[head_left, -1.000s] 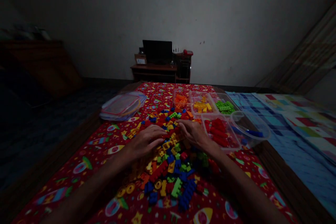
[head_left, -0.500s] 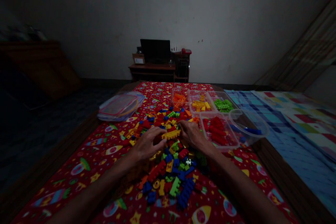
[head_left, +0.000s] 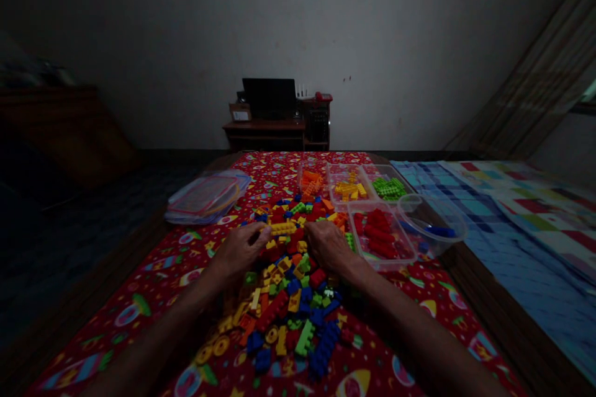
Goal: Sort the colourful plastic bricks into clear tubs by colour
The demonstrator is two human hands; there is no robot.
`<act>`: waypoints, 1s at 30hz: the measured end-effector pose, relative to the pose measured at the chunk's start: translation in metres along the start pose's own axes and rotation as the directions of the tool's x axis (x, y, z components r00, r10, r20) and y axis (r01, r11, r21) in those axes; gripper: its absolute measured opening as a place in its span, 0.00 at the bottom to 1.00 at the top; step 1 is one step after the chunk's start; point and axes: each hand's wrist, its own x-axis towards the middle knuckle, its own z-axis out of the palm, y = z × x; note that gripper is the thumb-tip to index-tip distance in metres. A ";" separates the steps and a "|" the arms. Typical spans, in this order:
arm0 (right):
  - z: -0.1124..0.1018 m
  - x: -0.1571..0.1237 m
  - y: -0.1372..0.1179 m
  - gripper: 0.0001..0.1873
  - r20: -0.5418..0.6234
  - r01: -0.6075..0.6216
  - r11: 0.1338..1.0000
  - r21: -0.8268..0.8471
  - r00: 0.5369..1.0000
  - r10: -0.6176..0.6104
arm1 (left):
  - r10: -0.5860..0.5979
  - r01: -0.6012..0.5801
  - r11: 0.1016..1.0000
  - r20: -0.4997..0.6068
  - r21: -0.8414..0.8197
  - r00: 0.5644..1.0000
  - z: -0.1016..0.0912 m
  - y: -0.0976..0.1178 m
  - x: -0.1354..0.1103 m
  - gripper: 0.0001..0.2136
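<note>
A loose heap of toy building bricks (head_left: 279,307) in red, blue, green, yellow and orange, with a few yellow wheels, lies in front of me. My left hand (head_left: 242,249) is at the heap's left side, thumb and fingers closed at the near end of a long yellow brick (head_left: 283,228). On the right side of the heap, my right hand (head_left: 328,245) has its fingers curled down among the bricks. Its fingertips are hidden, so I cannot make out what they hold.
Clear boxes stand at the right: one with orange bricks (head_left: 311,182), one with yellow bricks (head_left: 350,191), one with green bricks (head_left: 389,188), one with red bricks (head_left: 379,236). A round tub (head_left: 459,223) holds blue pieces. Stacked lids (head_left: 205,195) lie at the left on the red patterned cloth (head_left: 153,298).
The long yellow brick has shifted left and away from me with my left hand. My right hand has drawn apart from it and its fingers now reach into the heap. The view has shifted slightly.
</note>
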 end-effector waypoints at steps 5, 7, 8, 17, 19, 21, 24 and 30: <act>0.000 0.000 -0.002 0.09 -0.003 0.021 1.000 0.015 1.000 -0.021 | -0.007 0.003 0.983 -0.017 -0.181 1.000 0.002 0.021 0.038 0.20; -0.002 0.000 -0.003 0.09 0.002 0.018 1.000 0.024 1.000 -0.018 | 0.024 -0.028 0.982 -0.023 -0.186 0.999 0.013 0.035 0.065 0.20; -0.002 0.000 -0.004 0.09 0.008 0.015 1.000 0.020 1.000 -0.015 | 0.036 -0.039 0.983 -0.021 -0.178 0.999 0.020 0.043 0.079 0.20; -0.002 -0.002 -0.005 0.09 0.033 0.009 1.000 -0.014 0.999 -0.008 | 0.141 -0.148 0.980 0.065 0.131 0.988 0.057 0.077 0.148 0.23; -0.003 -0.002 -0.005 0.09 0.029 0.012 1.000 -0.004 1.000 -0.011 | 0.167 -0.176 0.974 0.074 0.144 0.983 0.054 0.066 0.135 0.23; -0.003 -0.001 -0.005 0.09 0.024 0.020 1.000 0.007 1.000 -0.020 | 0.183 -0.194 0.970 0.087 0.144 0.979 0.047 0.051 0.117 0.22; -0.003 -0.001 -0.004 0.10 0.015 0.033 0.999 0.007 0.999 -0.033 | 0.174 -0.180 0.972 0.056 0.151 0.983 0.033 0.022 0.089 0.20; 0.001 0.000 -0.002 0.10 0.010 0.020 1.000 0.021 1.000 -0.021 | 0.076 -0.065 0.987 -0.068 0.150 0.995 0.008 -0.036 0.054 0.18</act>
